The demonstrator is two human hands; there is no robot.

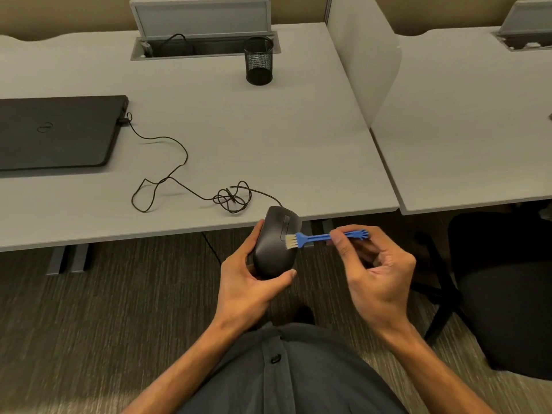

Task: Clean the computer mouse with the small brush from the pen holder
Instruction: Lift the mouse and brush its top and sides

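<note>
Head view: one mouse (276, 243), one brush (321, 237), two hands.

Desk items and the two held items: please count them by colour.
Black: 3, closed laptop, mesh pen holder, corded computer mouse in left hand
Blue: 1, small plastic brush in right hand
Total: 4

Left hand (254, 282) palm-up, fingers curled closed around a load, thumb tip pointing to 3 o'clock. Right hand (379, 273) at its 3 o'clock, thumb-and-forefinger pinch, other fingers curled, forearms converging from 6 o'clock.
</note>
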